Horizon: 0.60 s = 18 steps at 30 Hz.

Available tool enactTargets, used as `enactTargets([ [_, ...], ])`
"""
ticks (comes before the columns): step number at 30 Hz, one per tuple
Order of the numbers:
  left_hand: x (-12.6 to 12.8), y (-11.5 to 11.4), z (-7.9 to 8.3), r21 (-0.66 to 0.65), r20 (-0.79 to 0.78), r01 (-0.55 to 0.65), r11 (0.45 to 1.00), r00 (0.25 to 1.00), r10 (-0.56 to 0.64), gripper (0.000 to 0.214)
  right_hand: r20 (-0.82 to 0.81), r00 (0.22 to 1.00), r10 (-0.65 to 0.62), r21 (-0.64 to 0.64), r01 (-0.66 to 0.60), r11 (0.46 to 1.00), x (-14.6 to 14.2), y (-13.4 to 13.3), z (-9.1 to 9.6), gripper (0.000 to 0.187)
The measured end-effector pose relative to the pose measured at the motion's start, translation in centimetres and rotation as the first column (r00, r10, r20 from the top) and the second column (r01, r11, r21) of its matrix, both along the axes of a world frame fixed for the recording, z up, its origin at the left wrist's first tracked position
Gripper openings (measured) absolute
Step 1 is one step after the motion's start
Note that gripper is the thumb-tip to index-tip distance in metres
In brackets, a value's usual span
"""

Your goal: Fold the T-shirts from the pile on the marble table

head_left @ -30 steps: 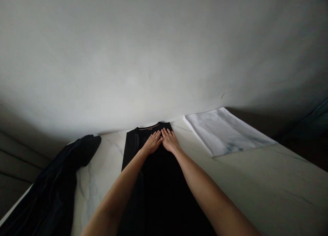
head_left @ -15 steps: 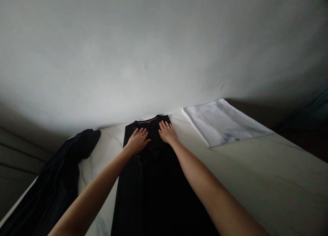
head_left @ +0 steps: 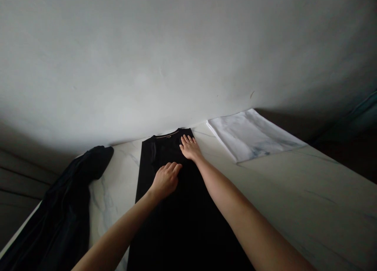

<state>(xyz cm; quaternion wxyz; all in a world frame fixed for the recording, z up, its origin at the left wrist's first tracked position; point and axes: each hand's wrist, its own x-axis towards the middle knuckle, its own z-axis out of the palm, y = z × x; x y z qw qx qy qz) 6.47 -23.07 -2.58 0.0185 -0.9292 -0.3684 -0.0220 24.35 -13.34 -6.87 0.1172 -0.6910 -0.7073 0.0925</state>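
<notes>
A black shirt point(head_left: 188, 216) lies lengthwise on the table, sides folded in, its neckline and small label toward the wall. My right hand point(head_left: 190, 147) rests flat on the upper right of the shirt, below the shoulder, fingers stretched out. Lower down, near the shirt's middle, my left hand point(head_left: 166, 180) is closed with its fingers curled into the dark fabric. The fingertips are mostly hidden under the knuckles. A raised crease runs down from the left side of the collar toward this hand.
A white marbled table point(head_left: 282, 200) meets a pale wall point(head_left: 165, 55) at the back. To the right lies a folded white cloth point(head_left: 250, 135) with grey-blue marks. Another dark garment point(head_left: 67, 200) is heaped loosely along the table's left edge.
My left hand has gone from lying flat near the collar to closed fingers, lower and slightly right. A crease shows left of the collar. My right hand stays flat on the shirt.
</notes>
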Motion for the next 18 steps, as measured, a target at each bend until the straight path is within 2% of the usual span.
enactTargets([
  [4,-0.32,-0.10,-0.33,0.001,0.050,0.002,1.000,0.999,-0.002,0.051,-0.010,1.000,-0.004,0.016,0.005,1.000,0.00,0.01,-0.14,0.062],
  [8,-0.74,0.02,-0.49,-0.033,0.173,-0.123,0.992,0.977,0.127,0.045,-0.029,1.000,-0.001,0.017,0.001,1.000,0.02,0.06,-0.09,0.062],
  [10,-0.77,0.03,-0.45,-0.047,0.201,-0.144,0.988,0.968,0.151,0.042,-0.031,1.000,-0.002,0.003,0.002,1.000,0.03,0.08,0.01,0.062],
  [15,-0.19,-0.29,-0.57,0.003,0.040,-0.050,0.999,0.998,0.050,0.044,-0.030,1.000,-0.001,-0.011,0.001,1.000,0.02,0.01,0.31,0.064],
  [18,0.04,-0.27,-0.82,0.017,0.031,-0.091,0.996,0.995,0.090,0.037,-0.037,0.999,-0.002,-0.009,0.002,1.000,0.04,0.00,0.35,0.064],
])
